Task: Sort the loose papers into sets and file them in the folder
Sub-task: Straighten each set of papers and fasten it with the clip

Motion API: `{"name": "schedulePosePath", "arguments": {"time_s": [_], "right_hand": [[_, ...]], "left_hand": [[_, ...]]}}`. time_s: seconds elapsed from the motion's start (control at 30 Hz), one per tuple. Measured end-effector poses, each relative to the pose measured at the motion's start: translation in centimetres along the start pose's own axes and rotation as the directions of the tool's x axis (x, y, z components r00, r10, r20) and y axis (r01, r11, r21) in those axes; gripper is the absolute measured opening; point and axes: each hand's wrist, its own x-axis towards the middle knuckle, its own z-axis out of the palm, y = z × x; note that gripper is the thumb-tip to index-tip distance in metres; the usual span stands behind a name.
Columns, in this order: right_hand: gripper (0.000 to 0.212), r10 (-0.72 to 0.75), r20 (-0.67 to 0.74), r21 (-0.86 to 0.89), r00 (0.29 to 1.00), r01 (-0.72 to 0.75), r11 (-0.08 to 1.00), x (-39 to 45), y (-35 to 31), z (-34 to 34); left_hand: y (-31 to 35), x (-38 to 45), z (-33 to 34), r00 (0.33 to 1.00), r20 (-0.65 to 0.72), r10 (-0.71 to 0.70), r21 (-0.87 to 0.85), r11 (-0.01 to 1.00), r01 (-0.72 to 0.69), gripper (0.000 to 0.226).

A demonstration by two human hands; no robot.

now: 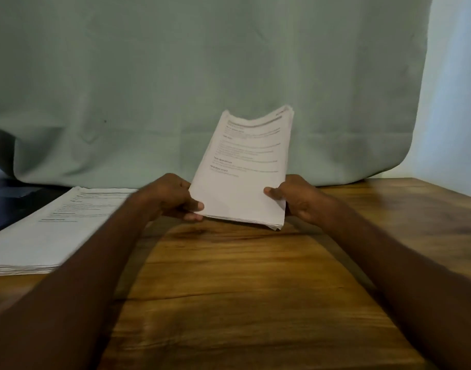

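Note:
A set of printed papers (245,172) is held up above the wooden table (242,289), tilted away from me with its top edge sagging. My left hand (173,198) grips its lower left edge, thumb on top. My right hand (296,198) grips the lower right edge, thumb on the front sheet. A thicker stack of printed papers (50,231) lies flat on the table at the left, partly hidden by my left forearm.
A pale green cloth (175,89) hangs behind the table. A dark object (10,198) lies at the far left behind the flat stack; I cannot tell what it is. The table's right edge runs close behind my right hand.

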Motion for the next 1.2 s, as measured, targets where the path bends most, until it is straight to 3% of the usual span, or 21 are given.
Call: {"name": "schedulePosePath", "arguments": {"time_s": [0.07, 0.1, 0.2, 0.33, 0.5, 0.6, 0.8, 0.9, 1.07, 1.2], "right_hand": [[0.048, 0.08, 0.046, 0.002, 0.996, -0.08, 0.997, 0.5, 0.2, -0.1], [0.048, 0.12, 0.077, -0.001, 0.99, -0.121, 0.993, 0.3, 0.1, 0.0], [0.043, 0.2, 0.19, 0.01, 0.961, -0.205, 0.979, -0.2, 0.2, -0.1], [0.04, 0.252, 0.366, 0.015, 0.896, -0.277, 0.961, -0.6, 0.3, -0.2], [0.037, 0.213, 0.201, -0.001, 0.956, -0.217, 0.976, -0.1, 0.5, 0.6], [0.036, 0.149, 0.187, 0.051, 0.971, -0.161, 0.986, -0.5, 0.1, 1.4], [0.026, -0.025, 0.299, 0.265, 0.954, -0.058, 0.963, -4.1, -2.7, 6.8], [0.03, -0.063, 0.316, 0.254, 0.947, -0.021, 0.967, -4.9, -3.3, 12.1], [0.049, -0.049, 0.273, 0.1, 0.961, 0.022, 0.995, -5.1, -4.2, 20.6], [0.041, -0.076, 0.221, -0.017, 0.972, 0.082, 0.997, -5.2, -4.5, 26.1]], "left_hand": [[0.1, -0.4, -0.7, 0.983, 0.156, -0.096, 0.037, 0.995, 0.092, 0.038], [0.1, -0.3, -0.8, 0.98, 0.159, -0.118, 0.051, 0.993, 0.111, 0.042], [-0.1, 0.0, -0.3, 0.993, -0.045, -0.111, 0.069, 0.991, 0.114, 0.05], [-0.5, 0.5, 0.4, 0.981, -0.174, -0.089, 0.117, 0.987, 0.111, 0.029], [-0.3, 0.6, 0.9, 0.97, -0.244, 0.006, 0.229, 0.972, 0.052, 0.026], [-0.2, 0.3, -0.1, 0.942, -0.325, 0.079, 0.113, 0.993, -0.044, 0.031], [-2.5, -3.4, -5.9, 0.763, -0.619, 0.185, 0.025, 0.976, -0.217, 0.017], [-5.0, -5.4, -10.6, 0.714, -0.672, 0.195, 0.072, 0.977, -0.198, 0.016], [-8.5, -7.6, -16.8, 0.695, -0.7, 0.165, 0.14, 0.986, -0.093, 0.019], [-11.0, -8.5, -20.4, 0.703, -0.7, 0.125, 0.201, 0.979, 0.027, 0.024]]}}
